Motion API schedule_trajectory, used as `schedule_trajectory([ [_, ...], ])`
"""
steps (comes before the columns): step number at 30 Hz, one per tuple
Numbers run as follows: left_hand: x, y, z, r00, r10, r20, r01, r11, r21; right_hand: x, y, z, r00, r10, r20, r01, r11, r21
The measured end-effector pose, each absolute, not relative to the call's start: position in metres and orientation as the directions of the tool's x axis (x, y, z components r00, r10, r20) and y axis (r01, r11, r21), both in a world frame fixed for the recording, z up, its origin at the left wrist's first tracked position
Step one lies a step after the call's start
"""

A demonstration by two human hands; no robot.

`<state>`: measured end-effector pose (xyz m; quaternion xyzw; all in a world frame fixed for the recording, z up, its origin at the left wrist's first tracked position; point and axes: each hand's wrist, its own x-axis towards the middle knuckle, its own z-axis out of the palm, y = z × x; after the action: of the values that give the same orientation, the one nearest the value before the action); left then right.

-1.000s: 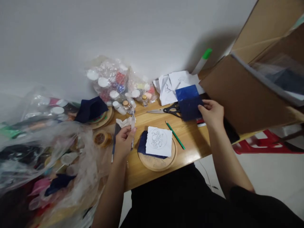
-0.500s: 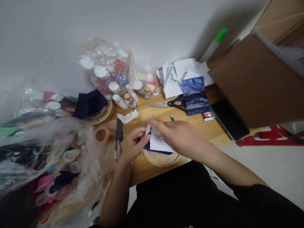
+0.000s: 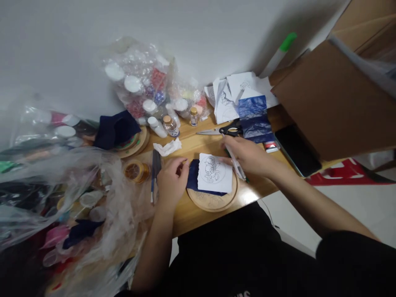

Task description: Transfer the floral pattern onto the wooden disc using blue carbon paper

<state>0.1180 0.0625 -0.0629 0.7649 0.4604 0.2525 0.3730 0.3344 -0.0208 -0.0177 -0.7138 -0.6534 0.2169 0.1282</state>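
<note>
My right hand [image 3: 247,154] holds a slim whitish pen [image 3: 236,163] that slants down along the right side of a small paper. This white paper [image 3: 215,181] carries a line drawing of flowers inside a circle. Beneath it lies a dark blue sheet [image 3: 193,175], both on a round wooden board [image 3: 206,202] with faint lines on its lower part. My left hand [image 3: 173,179] rests at the board's left, fingers loosely curled with a gap between thumb and forefinger, and I see nothing in it. A bit of green shows by the right hand, mostly hidden.
Behind lie black-handled scissors [image 3: 212,131], crumpled tissue [image 3: 167,147], small corked bottles [image 3: 171,126] and bagged jars [image 3: 133,82]. Blue film [image 3: 253,119], a phone [image 3: 297,150] and a cardboard box [image 3: 334,103] are at the right. A gold spool [image 3: 136,172] and plastic bags [image 3: 111,214] crowd the left.
The pen, between both hands before, is now in my right hand alone, which has moved right. My left hand has let go, and the drawing is now uncovered.
</note>
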Motion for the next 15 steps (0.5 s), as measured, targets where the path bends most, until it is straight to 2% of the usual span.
schedule_trajectory([
  [3,0.119,0.062,-0.064,0.521,0.853,0.027,0.556,-0.363,0.747,0.340,-0.030,-0.028,0.118,0.970,-0.213,0.851,-0.209,-0.481],
  [7,0.120,0.062,-0.064,0.534,0.844,-0.054,0.578,-0.318,0.751,0.336,-0.032,-0.042,0.231,0.944,-0.236,0.791,-0.324,-0.518],
  [12,0.120,0.064,-0.065,0.524,0.845,-0.104,0.566,-0.254,0.784,0.343,-0.037,-0.045,0.279,0.945,-0.172,0.534,-0.302,-0.790],
  [15,0.119,0.065,-0.066,0.513,0.852,-0.103,0.528,-0.218,0.821,0.356,-0.049,-0.035,0.374,0.921,-0.105,0.355,-0.247,-0.902],
])
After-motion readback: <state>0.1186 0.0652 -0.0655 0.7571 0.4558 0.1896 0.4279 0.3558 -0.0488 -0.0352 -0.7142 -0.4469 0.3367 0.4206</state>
